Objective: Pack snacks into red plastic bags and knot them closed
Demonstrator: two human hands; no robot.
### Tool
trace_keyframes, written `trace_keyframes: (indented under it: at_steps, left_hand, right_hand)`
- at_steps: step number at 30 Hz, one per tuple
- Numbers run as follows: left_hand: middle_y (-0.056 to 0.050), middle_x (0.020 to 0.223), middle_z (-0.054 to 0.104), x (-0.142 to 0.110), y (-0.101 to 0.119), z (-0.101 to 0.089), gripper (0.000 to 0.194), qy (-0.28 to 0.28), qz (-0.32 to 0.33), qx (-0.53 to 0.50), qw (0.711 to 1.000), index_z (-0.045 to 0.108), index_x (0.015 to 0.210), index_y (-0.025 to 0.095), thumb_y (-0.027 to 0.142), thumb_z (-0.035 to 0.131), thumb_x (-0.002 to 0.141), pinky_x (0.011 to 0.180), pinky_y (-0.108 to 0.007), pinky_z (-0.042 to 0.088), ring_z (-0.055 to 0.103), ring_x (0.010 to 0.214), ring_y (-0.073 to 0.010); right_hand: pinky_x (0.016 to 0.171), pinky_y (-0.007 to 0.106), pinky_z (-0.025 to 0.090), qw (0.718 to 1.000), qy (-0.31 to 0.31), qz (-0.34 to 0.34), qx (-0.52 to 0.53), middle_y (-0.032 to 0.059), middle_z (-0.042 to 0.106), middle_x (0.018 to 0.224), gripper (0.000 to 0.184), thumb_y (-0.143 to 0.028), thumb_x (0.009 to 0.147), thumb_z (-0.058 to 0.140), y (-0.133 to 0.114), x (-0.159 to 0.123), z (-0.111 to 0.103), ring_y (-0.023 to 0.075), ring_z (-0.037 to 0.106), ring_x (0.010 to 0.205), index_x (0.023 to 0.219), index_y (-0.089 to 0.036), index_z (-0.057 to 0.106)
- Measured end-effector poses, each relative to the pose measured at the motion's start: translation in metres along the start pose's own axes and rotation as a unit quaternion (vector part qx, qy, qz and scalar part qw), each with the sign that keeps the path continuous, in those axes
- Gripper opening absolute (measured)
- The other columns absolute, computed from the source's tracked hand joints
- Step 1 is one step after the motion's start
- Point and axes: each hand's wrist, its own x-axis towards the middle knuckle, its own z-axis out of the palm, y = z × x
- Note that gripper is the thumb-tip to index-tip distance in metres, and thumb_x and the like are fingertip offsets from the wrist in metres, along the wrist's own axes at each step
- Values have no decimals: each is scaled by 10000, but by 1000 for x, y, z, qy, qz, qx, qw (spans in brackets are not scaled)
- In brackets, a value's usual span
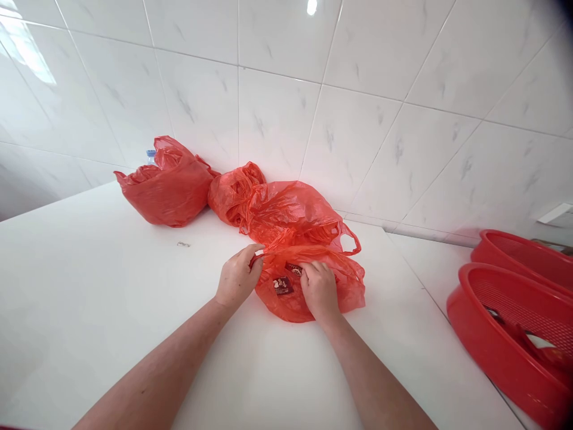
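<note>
Centrally in the head view, the left hand [238, 275] pinches the left edge of a thin, translucent red plastic bag [286, 310] on the white counter [111, 292]. Two small, dark-brown rectangular packets [283, 286] lie in it, left of the right hand [320, 288] — one just beside its curled fingertips, the other nearer the wearer. Whether those fingers grip anything — I cannot tell.

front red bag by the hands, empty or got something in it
Not empty: dark packets show within the front red bag, beside the right hand.

Packets [283, 286] in near bag [286, 312] — other bags [170, 197] behind, leftward — baskets [477, 337] right.
</note>
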Motion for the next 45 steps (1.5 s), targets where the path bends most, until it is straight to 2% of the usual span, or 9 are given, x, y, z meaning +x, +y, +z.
trace_keyframes:
  at_steps: [8,15,22,25,29,37,40,43,45]
  left_hand:
    - [5,758,649,-1,0,0,300,0,-4,2,1000,582,1102,233,241,432,842,627,-233,433,581,650,-133]
    - [5,765,649,-1,0,0,291,5,-1,-3,1000,583,1096,233,246,434,847,650,-238,439,584,672,-136]
    - [0,772,640,-2,1,-2,295,4,12,-48,999,586,1098,208,245,439,845,647,-218,446,581,694,-127]
    - [8,778,637,-2,1,-3,296,0,7,-53,999,580,1107,212,247,441,848,639,-212,439,569,687,-121]
    - [15,748,623,-1,0,-1,285,3,-1,-37,999,580,1099,221,245,446,848,632,-213,420,552,661,-118]
    - [33,669,582,-2,-1,1,288,3,-9,-28,1000,584,1095,237,242,453,838,599,-206,391,521,613,-110]
    - [42,645,557,-1,-1,1,287,2,-8,-28,1000,584,1091,240,245,456,834,597,-209,385,508,604,-109]
    - [53,626,530,1,2,-1,294,-5,-13,-35,999,570,1100,236,272,478,823,599,-217,393,496,579,-108]
    - [38,696,562,1,5,-4,368,-27,-11,-46,998,536,1158,230,324,521,802,627,-231,420,528,614,-118]
  right_hand:
    - [832,318,407,989,52,47,132,42,651,918,269,-149,879,374,5,-2,-5,182,547,886,953,-190,630]
    - [835,347,389,996,67,24,53,53,614,884,202,-178,876,429,2,-1,-8,202,509,881,902,-196,629]
    - [1022,439,292,982,-68,-157,81,64,607,1136,312,-162,791,568,-17,-9,-2,254,402,1210,1092,-225,619]
    - [1001,437,312,975,-109,-174,86,59,640,1026,307,-129,776,571,-22,-12,3,242,481,1094,1065,-216,627]
    - [907,378,378,985,-73,-120,100,50,631,927,226,-157,819,535,-19,-10,-1,212,516,935,1018,-208,629]
    - [905,382,391,994,-16,-57,86,48,619,1003,227,-260,821,559,3,-2,-15,220,524,982,1037,-233,623]
    - [929,398,386,996,63,-19,59,79,592,1076,248,-335,842,539,18,3,-28,236,515,1034,1042,-218,627]
    - [936,384,383,987,151,59,16,108,581,1098,283,-347,862,477,45,2,-49,239,513,1052,1035,-180,626]
    - [897,391,403,976,144,163,-2,122,576,1121,376,-410,832,491,68,-3,-63,257,534,1039,1107,-174,593]
